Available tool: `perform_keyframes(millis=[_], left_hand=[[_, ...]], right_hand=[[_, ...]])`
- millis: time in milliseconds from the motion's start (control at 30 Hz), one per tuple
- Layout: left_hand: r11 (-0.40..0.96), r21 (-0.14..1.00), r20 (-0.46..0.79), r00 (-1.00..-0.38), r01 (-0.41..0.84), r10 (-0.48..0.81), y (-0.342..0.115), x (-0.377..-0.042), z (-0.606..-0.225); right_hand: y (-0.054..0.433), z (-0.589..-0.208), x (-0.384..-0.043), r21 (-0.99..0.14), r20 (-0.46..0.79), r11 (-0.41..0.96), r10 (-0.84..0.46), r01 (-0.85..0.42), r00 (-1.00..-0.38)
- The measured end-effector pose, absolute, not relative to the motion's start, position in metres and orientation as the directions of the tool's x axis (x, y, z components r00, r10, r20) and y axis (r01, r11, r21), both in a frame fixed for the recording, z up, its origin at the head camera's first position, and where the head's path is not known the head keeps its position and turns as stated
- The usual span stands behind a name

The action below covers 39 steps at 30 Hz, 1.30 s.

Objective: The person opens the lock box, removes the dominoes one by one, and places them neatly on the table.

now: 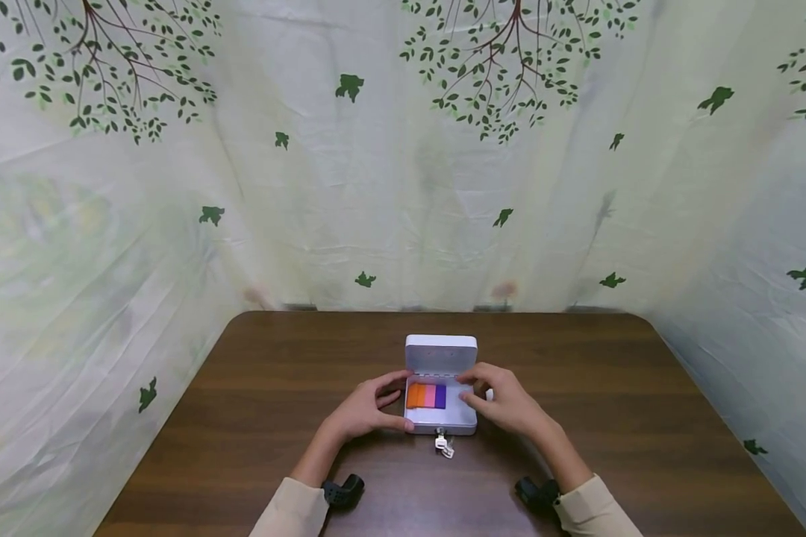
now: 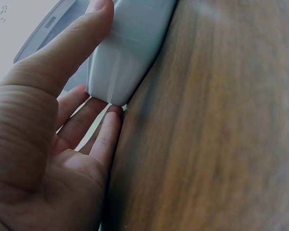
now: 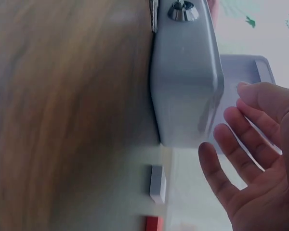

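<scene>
A small white metal cash box [image 1: 461, 422] stands on the table with its lid [image 1: 441, 353] raised at the back. Inside, toward the left, lie an orange block [image 1: 416, 395], a pink block [image 1: 430, 396] and a purple block [image 1: 440, 397] side by side. My left hand [image 1: 369, 406] holds the box's left side, thumb at the front corner and fingers farther back. Over the right edge hovers my right hand [image 1: 507, 399], its fingers loosely bent with nothing between them; in the right wrist view they are apart from the box wall. Keys [image 1: 442, 444] hang from the front lock.
Right of the box, a white block [image 3: 157, 184] and a red block [image 3: 153, 224] lie on the brown wooden table [image 1: 295, 343]; in the head view the right hand mostly covers that spot. Leaf-printed cloth [image 1: 403, 186] hangs behind and along the sides.
</scene>
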State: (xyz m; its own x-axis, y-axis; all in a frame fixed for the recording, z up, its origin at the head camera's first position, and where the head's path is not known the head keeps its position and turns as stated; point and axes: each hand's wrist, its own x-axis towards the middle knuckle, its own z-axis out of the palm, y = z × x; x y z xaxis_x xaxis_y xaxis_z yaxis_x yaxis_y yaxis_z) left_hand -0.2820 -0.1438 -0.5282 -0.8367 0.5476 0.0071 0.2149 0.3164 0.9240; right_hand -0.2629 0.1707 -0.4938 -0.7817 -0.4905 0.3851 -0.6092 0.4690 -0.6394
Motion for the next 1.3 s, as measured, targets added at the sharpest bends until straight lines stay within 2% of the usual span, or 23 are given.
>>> perform_keyframes(millis=[400, 633, 1300], left_hand=[[0.323, 0.923, -0.001, -0.838, 0.209, 0.546, -0.144, -0.284, -0.527], [0.321, 0.922, 0.005, -0.837, 0.216, 0.547, -0.145, -0.284, -0.527], [0.31, 0.927, 0.005, -0.832, 0.212, 0.555, -0.145, -0.284, -0.527]], right_hand=[[0.161, -0.499, -0.266, -0.622, 0.32, 0.559, -0.458, -0.549, -0.829], [0.154, -0.501, -0.266, -0.574, 0.336, 0.604, -0.442, -0.553, -0.831], [0.133, -0.502, -0.26, -0.435, 0.217, 0.728, -0.486, -0.53, -0.846]])
